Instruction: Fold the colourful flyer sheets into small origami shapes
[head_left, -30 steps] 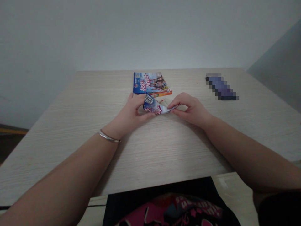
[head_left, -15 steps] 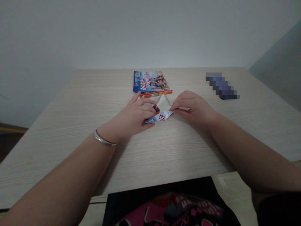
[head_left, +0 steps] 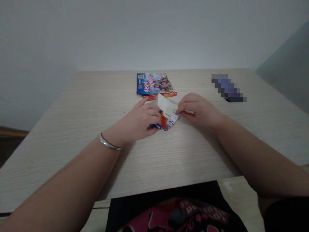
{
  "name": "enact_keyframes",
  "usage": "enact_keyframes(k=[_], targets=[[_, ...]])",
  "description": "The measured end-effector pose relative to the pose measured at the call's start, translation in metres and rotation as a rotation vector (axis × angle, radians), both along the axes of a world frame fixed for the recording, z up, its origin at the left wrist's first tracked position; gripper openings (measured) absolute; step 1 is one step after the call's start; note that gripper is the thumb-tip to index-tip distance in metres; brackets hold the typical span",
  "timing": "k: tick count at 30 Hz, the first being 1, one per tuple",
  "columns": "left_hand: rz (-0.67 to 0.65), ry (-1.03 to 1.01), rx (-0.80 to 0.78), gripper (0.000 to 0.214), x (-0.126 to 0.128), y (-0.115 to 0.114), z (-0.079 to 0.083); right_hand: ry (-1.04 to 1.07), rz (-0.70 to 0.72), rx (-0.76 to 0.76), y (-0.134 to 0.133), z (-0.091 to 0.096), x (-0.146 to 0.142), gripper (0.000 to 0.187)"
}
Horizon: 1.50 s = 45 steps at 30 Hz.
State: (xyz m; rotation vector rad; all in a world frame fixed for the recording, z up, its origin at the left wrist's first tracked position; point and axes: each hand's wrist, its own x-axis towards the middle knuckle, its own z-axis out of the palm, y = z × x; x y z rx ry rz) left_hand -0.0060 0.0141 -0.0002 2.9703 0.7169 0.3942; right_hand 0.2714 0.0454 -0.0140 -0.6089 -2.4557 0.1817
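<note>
Between my hands is a printed paper leaflet [head_left: 168,108], partly folded, with white, blue and orange areas. My left hand [head_left: 144,120], with a silver bangle [head_left: 109,142] at the wrist, grips the leaflet's left side, fingers over the top and thumb below. At its right edge, my right hand [head_left: 197,109] pinches the paper between thumb and fingertips. Just behind the leaflet lies a small stack of similar leaflets [head_left: 156,83], blue and picture-covered on top, with orange edges showing at the front. My left fingers hide part of the held leaflet.
A dark, pixelated phone-like object [head_left: 228,88] lies at the right rear of the pale wooden table [head_left: 72,103]. A wall [head_left: 154,35] stands behind the table. Dark clothing with pink print [head_left: 169,216] shows below the front edge.
The leaflet has turned and shifted between my hands, showing more of its white face and an orange part. My left hand has moved slightly; my right hand keeps its pinch nearly in place.
</note>
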Motion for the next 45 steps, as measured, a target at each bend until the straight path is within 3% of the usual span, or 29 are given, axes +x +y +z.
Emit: enact_keyframes(k=[7,12,15,22,26,31,34,38,42,45], targets=[[0.065,-0.014,0.007,0.013,0.001,-0.002,-0.001,0.044,-0.019,-0.015,0.0,0.001,0.0,0.018],[0.134,-0.174,-0.034,0.018,0.002,-0.002,-0.003,0.109,0.004,-0.061,-0.006,0.001,-0.008,0.017],[0.205,-0.291,-0.055,0.026,0.001,-0.001,-0.008,0.17,-0.026,-0.169,-0.012,0.0,-0.014,0.018],[0.272,-0.562,-0.234,0.069,0.002,-0.001,-0.025,0.307,-0.073,-0.512,-0.02,-0.002,-0.023,0.019],[0.231,-0.54,-0.203,0.053,0.006,-0.002,-0.024,0.387,-0.07,-0.614,-0.021,-0.005,-0.032,0.018],[0.296,-0.554,-0.22,0.049,0.012,-0.003,-0.023,0.553,-0.099,-0.495,-0.024,-0.003,-0.044,0.006],[0.328,-0.677,-0.403,0.055,0.018,-0.006,-0.022,0.566,-0.139,-0.479,-0.028,-0.001,-0.048,0.005],[0.226,-0.728,-0.574,0.055,0.024,-0.012,-0.016,0.536,-0.255,-0.423,-0.031,0.0,-0.049,0.006],[0.2,-0.675,-0.548,0.051,0.028,-0.015,-0.012,0.473,-0.293,-0.214,-0.03,0.004,-0.049,0.002],[0.247,-0.613,-0.496,0.035,0.031,-0.017,-0.011,0.419,-0.3,-0.022,-0.03,0.011,-0.051,0.005]])
